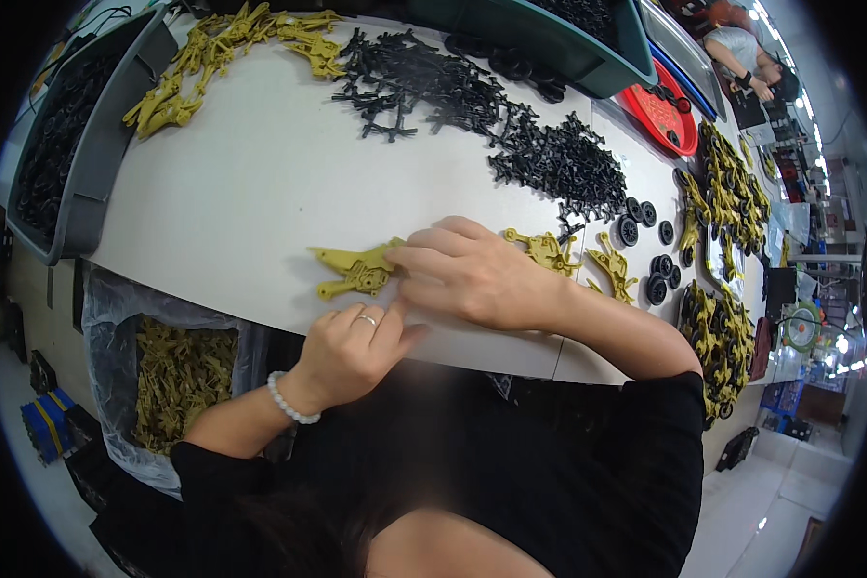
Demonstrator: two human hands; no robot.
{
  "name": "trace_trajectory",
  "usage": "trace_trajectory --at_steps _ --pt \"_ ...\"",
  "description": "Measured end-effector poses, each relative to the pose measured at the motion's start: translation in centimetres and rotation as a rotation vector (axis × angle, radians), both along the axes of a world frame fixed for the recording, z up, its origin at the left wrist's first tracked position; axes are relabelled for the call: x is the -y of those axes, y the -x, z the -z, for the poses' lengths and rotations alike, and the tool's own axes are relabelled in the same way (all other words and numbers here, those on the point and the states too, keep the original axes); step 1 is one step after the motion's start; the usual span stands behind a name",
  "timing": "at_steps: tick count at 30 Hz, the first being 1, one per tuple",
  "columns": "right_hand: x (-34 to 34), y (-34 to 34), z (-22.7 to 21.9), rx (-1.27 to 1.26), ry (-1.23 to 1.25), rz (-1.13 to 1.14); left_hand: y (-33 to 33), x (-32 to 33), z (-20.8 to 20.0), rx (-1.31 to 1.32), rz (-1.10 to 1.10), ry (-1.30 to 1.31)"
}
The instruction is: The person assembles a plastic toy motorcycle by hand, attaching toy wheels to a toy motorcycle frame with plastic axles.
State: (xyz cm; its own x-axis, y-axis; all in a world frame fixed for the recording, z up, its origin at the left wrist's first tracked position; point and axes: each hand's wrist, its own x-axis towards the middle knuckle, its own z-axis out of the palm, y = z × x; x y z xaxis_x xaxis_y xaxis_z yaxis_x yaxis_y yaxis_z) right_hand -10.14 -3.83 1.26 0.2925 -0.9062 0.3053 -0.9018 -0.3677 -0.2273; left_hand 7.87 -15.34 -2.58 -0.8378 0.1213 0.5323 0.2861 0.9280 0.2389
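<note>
Well, right fingers [422, 258] bent over, touching yellow part [356, 271]; left fingers [386, 329] curled just below; whether either pinches, cannot tell.

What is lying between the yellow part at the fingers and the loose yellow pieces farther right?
In the head view, the right hand lies between the yellow part and the loose yellow pieces; anything under it is hidden.

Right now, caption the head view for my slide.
Right hand at a yellow part, left hand close by, black pieces spread farther back on the white table.
</note>
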Motion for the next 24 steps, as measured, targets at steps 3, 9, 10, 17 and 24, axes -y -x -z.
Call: trace_trajectory --at_steps 3,9,10,17,24 --pt "-0.5 0.0 0.5 -0.069 0.020 -0.036 0.5 -1.5 0.9 0.065 -0.124 -0.006" --pt "-1.9 -0.2 0.5 -0.027 0.010 0.021 1.2 -2.4 1.3 0.019 -0.149 -0.059" --pt "-2.0 -0.3 0.5 -0.027 0.016 0.026 1.3 -2.4 1.5 -0.012 -0.147 -0.069" --pt "-2.4 -0.2 -0.4 -0.094 -0.056 -0.040 1.1 -2.2 1.9 -0.023 -0.126 -0.145" --pt "-1.5 0.9 -1.1 0.014 0.011 -0.096 0.9 -2.4 1.9 0.008 -0.089 -0.127"
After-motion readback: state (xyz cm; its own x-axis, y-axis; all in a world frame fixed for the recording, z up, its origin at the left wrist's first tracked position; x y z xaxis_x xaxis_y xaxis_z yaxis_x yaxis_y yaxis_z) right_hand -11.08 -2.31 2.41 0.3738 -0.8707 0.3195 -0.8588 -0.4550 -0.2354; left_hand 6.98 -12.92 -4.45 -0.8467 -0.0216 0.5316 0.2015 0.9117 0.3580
